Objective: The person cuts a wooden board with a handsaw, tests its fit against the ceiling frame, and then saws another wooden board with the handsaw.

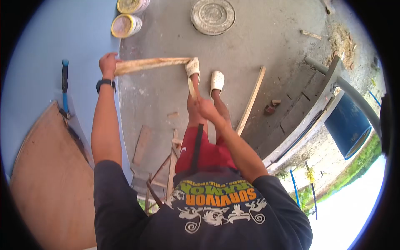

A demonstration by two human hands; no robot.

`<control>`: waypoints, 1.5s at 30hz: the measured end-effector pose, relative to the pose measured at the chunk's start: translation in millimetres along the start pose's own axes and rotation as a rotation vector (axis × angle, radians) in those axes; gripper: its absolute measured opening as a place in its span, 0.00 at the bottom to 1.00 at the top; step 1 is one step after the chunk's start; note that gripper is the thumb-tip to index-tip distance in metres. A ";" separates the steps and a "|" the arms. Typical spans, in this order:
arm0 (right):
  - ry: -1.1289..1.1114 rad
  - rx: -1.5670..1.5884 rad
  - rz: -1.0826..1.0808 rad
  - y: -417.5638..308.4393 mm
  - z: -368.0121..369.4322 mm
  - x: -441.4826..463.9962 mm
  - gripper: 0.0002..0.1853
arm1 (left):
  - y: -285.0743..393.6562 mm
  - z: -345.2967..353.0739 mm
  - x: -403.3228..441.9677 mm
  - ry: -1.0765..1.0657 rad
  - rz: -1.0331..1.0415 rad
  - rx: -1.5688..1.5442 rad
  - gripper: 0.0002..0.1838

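Note:
My left hand (108, 64), with a dark watch on its wrist, is closed on the left end of a wooden plank (150, 63) beside the blue wall. The plank runs level to the right, its far end meeting one of my white clogs (192, 66); whether it rests on the clog I cannot tell. In front of my shin, my right hand (207, 109) is closed around a pale, narrow, stick-like thing (192, 88) that points up toward that clog. Its kind is not clear. The other clog (217, 80) stands on the concrete floor to the right.
Two pails (132, 26) stand by the wall near a round, cement-crusted lid or tub (213, 16). A hammer-like tool with a blue handle (65, 83) is above a plywood sheet (54, 179). A long wood strip (251, 100) lies right; a blue drum (348, 125) is beyond the ledge.

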State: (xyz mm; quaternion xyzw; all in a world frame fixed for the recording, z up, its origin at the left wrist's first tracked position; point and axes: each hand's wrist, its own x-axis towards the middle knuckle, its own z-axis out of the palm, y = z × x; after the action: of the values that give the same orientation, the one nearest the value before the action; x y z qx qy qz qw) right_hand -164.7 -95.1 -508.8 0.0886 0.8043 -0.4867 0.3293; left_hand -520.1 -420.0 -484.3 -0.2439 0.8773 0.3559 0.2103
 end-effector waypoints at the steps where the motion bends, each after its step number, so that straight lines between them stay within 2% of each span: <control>1: -0.035 0.031 0.085 -11.3 -20.7 3.9 0.18 | -0.8 3.3 -3.4 0.017 -0.002 -0.005 0.16; 3: 0.027 0.248 0.126 -26.2 -67.6 12.7 0.20 | 5.0 14.2 2.6 -0.079 0.011 -0.035 0.15; 5: 0.189 0.944 0.378 -15.2 -110.0 17.3 0.20 | -1.0 31.1 -6.4 -0.112 -0.006 -0.201 0.15; 6: 0.411 1.159 0.371 -10.4 -120.4 20.3 0.30 | 4.9 35.4 -15.7 -0.138 -0.011 -0.230 0.14; 7: 0.636 1.375 0.361 -12.2 -126.2 22.9 0.46 | 11.1 40.2 -27.0 -0.168 -0.016 -0.258 0.13; 8: 0.601 1.257 0.432 -27.8 -131.8 23.2 0.61 | 13.8 48.0 -34.7 -0.168 -0.036 -0.293 0.13; 9: 0.556 1.107 0.481 -41.7 -119.9 35.0 0.49 | 19.6 54.3 -38.3 -0.168 -0.058 -0.331 0.13; 10: 0.453 0.801 0.511 -66.7 -108.3 45.5 0.41 | 30.3 54.1 -43.6 -0.151 -0.056 -0.346 0.13; 12: 0.159 0.584 0.206 -117.4 -78.4 63.5 0.30 | 40.7 52.5 -62.3 -0.302 -0.067 -0.210 0.21; 13: 0.068 0.551 0.174 -150.1 -60.9 73.2 0.29 | 39.2 55.0 -65.8 -0.291 -0.070 -0.219 0.21; 15: -0.035 0.509 0.123 -189.0 -53.6 85.8 0.28 | 28.5 64.6 -64.9 -0.431 -0.109 -0.317 0.24; 17: -0.218 0.523 0.158 -226.8 -39.8 100.1 0.31 | 19.2 72.0 -66.9 -0.474 -0.145 -0.355 0.29; 18: -0.197 0.506 0.135 -232.1 -30.2 106.0 0.32 | 18.7 66.3 -70.0 -0.485 -0.041 -0.229 0.30; 19: -0.187 0.491 0.153 -233.2 -24.5 112.0 0.30 | 22.6 64.9 -79.0 -0.362 0.009 -0.148 0.29; 23: -0.249 0.557 0.200 -240.8 -6.9 111.4 0.25 | 7.5 55.9 -80.2 -0.339 -0.058 -0.196 0.28; 25: -0.153 0.742 0.291 -251.2 -2.2 106.5 0.24 | 14.4 49.0 -89.7 -0.261 -0.107 -0.072 0.30; 26: -0.139 0.722 0.299 -256.7 2.0 106.9 0.22 | 19.7 45.6 -88.9 -0.269 0.066 0.233 0.26; 27: -0.130 0.722 0.302 -256.2 8.9 108.9 0.22 | 27.7 38.3 -98.4 -0.277 0.072 0.232 0.26; 29: -0.111 0.611 0.112 -245.0 19.4 110.7 0.21 | 46.3 17.9 -128.6 -0.179 0.030 0.239 0.20; 32: 0.136 0.167 -0.166 -217.9 42.6 112.6 0.17 | 21.2 38.8 -107.5 -0.062 0.106 0.185 0.17; 33: 0.158 0.164 -0.144 -207.7 39.4 110.4 0.17 | 18.9 36.7 -102.2 -0.021 0.120 0.151 0.16; 35: 0.231 -0.151 -0.294 -192.8 36.8 102.7 0.15 | 5.3 33.2 -79.5 0.001 0.130 0.161 0.16; 36: 0.244 -0.179 -0.199 -181.2 25.2 81.4 0.15 | -9.6 23.9 -57.4 -0.009 0.109 0.175 0.16; 39: 0.224 -0.223 0.168 -31.0 2.0 30.5 0.14 | -28.0 -10.1 -30.3 -0.113 0.072 0.134 0.17; 40: 0.165 -0.298 0.125 8.9 -26.2 6.1 0.14 | -38.4 -9.8 -31.1 -0.134 0.054 0.141 0.17; 41: 0.370 -0.217 0.112 86.8 -30.6 -9.9 0.13 | -51.0 -9.9 -34.4 -0.137 0.046 0.126 0.17; 42: 0.371 0.177 0.446 76.0 -66.5 -27.4 0.13 | -57.1 -13.8 -35.5 -0.117 0.053 0.103 0.18; 43: 0.473 0.333 0.485 133.4 -78.8 -39.9 0.14 | -58.6 -14.1 -38.6 -0.102 0.056 0.096 0.18; 44: 0.605 0.434 0.563 145.6 -97.9 -52.2 0.15 | -64.7 -6.8 -48.6 -0.077 0.031 0.153 0.18; 45: 0.497 0.350 0.669 128.6 -129.3 -70.2 0.15 | -70.0 -1.0 -58.9 -0.038 0.003 0.203 0.19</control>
State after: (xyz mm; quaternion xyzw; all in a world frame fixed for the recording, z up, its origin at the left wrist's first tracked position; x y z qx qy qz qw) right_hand -108.7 91.8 -518.7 0.5121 0.6917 -0.4461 0.2455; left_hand -433.2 -448.2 -488.3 -0.2131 0.9050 0.2703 0.2499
